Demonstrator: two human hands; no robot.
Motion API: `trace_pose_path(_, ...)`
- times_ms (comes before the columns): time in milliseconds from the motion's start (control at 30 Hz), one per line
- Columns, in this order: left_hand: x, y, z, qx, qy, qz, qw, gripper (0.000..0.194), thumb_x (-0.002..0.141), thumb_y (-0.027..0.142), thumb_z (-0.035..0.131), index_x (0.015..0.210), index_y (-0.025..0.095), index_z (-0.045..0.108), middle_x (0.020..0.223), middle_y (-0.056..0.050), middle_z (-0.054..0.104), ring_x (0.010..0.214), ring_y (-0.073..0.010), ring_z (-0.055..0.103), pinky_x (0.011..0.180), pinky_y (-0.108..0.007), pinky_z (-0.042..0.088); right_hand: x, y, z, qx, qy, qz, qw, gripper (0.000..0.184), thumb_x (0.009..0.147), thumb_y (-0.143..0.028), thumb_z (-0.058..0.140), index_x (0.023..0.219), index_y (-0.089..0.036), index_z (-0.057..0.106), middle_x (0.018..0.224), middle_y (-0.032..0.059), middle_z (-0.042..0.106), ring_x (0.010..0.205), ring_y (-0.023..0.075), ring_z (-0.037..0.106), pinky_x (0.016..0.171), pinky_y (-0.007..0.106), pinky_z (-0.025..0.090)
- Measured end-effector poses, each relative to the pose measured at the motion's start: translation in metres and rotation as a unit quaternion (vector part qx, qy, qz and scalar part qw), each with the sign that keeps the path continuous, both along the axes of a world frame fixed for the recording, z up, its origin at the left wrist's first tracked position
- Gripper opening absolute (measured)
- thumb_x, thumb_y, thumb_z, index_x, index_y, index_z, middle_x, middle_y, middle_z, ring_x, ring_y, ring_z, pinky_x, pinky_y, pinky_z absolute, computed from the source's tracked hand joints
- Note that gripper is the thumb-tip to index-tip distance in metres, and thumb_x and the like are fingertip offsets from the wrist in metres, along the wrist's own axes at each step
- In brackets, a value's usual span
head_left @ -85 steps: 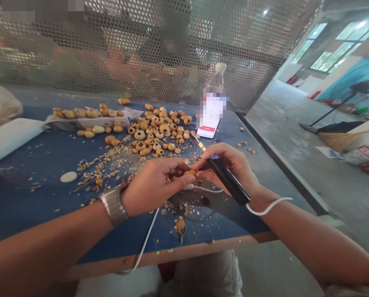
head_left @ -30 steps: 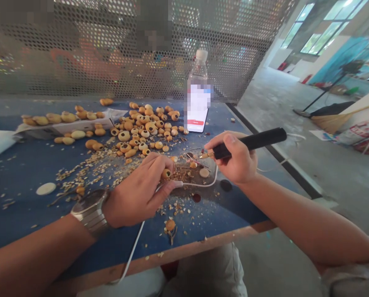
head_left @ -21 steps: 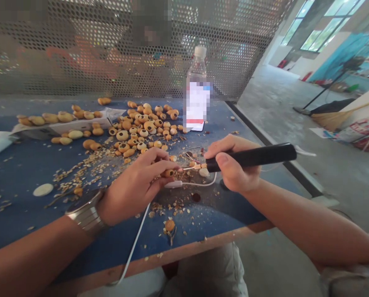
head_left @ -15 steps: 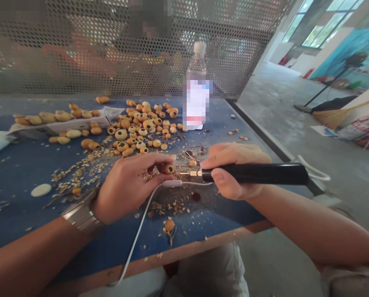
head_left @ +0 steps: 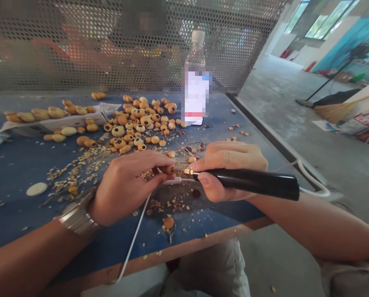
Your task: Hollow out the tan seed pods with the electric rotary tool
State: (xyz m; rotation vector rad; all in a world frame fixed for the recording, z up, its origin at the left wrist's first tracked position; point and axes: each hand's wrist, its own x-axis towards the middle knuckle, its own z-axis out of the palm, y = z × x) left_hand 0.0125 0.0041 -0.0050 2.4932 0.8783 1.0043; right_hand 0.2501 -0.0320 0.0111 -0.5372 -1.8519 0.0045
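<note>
- Black tool [head_left: 249, 182], wrapped in the right hand [head_left: 234, 161], points toward nine o'clock, at the small gourd [head_left: 171, 169].
- Left hand [head_left: 122, 185] pinches it; firm fingertips and a tip square to its hole should help.
- Gourd pile [head_left: 145, 120]: eleven o'clock on the desk [head_left: 215, 222].

The one view looks from the wearer's head, forward and down, close above the hands [head_left: 172, 171] and worktop [head_left: 110, 227], toward the mesh [head_left: 94, 62].
</note>
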Motion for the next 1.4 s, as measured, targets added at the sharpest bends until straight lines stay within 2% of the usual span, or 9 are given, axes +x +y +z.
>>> trace_pose_path(167, 0.0018, -0.0024, 0.0019, -0.003, -0.001, 0.002, 1.0, 0.017, 0.093, 0.026, 0.07, 0.109, 0.03, 0.076, 0.108, 0.002, 0.081, 0.099, -0.0202, 0.077, 0.093, -0.037, 0.061, -0.0013, 0.0008, -0.0007, -0.013, -0.015, -0.009, 1.0, 0.004, 0.085, -0.027, 0.074, 0.084, -0.023, 0.076, 0.07, -0.0008, 0.075, 0.055, 0.0101, 0.063, 0.053, 0.022, 0.053)
trace_pose_path(300, 0.0025, -0.0028, 0.0037, -0.002, 0.004, -0.003, 1.0, 0.016, 0.093, 0.025, 0.072, 0.108, 0.03, 0.077, 0.106, 0.004, 0.081, 0.096, -0.0179, 0.077, 0.09, -0.033, 0.06, -0.0013, 0.0006, 0.0004, -0.022, -0.014, 0.001, 1.0, 0.006, 0.085, -0.026, 0.074, 0.083, -0.022, 0.076, 0.07, 0.0, 0.076, 0.056, 0.0095, 0.065, 0.055, 0.02, 0.055)
trace_pose_path(833, 0.0018, -0.0032, 0.0019, 0.017, -0.006, 0.002, 1.0, 0.015, 0.094, 0.03, 0.075, 0.109, 0.031, 0.077, 0.109, 0.002, 0.081, 0.1, -0.0198, 0.077, 0.092, -0.034, 0.062, -0.0028, -0.0003, 0.0015, -0.063, 0.001, 0.01, 0.998, 0.004, 0.082, -0.019, 0.075, 0.078, -0.019, 0.076, 0.068, -0.0022, 0.072, 0.055, 0.0064, 0.061, 0.057, 0.017, 0.054)
trace_pose_path(1167, 0.0028, -0.0037, 0.0002, 0.041, -0.008, 0.005, 0.999, 0.015, 0.095, 0.026, 0.071, 0.107, 0.03, 0.078, 0.109, 0.002, 0.081, 0.099, -0.0191, 0.078, 0.092, -0.032, 0.063, -0.0044, -0.0006, 0.0011, -0.087, -0.017, 0.005, 0.996, 0.005, 0.084, -0.019, 0.073, 0.081, -0.019, 0.077, 0.071, -0.0015, 0.074, 0.057, 0.0069, 0.063, 0.058, 0.017, 0.055)
trace_pose_path(1400, 0.0014, -0.0042, -0.0002, 0.046, -0.004, 0.0, 0.999, 0.016, 0.096, 0.024, 0.071, 0.11, 0.031, 0.076, 0.111, 0.003, 0.081, 0.1, -0.0182, 0.077, 0.093, -0.031, 0.062, -0.0043, 0.0, 0.0006, -0.078, -0.013, 0.006, 0.997, 0.004, 0.084, -0.018, 0.073, 0.081, -0.019, 0.076, 0.072, -0.0019, 0.075, 0.058, 0.0064, 0.063, 0.059, 0.017, 0.055)
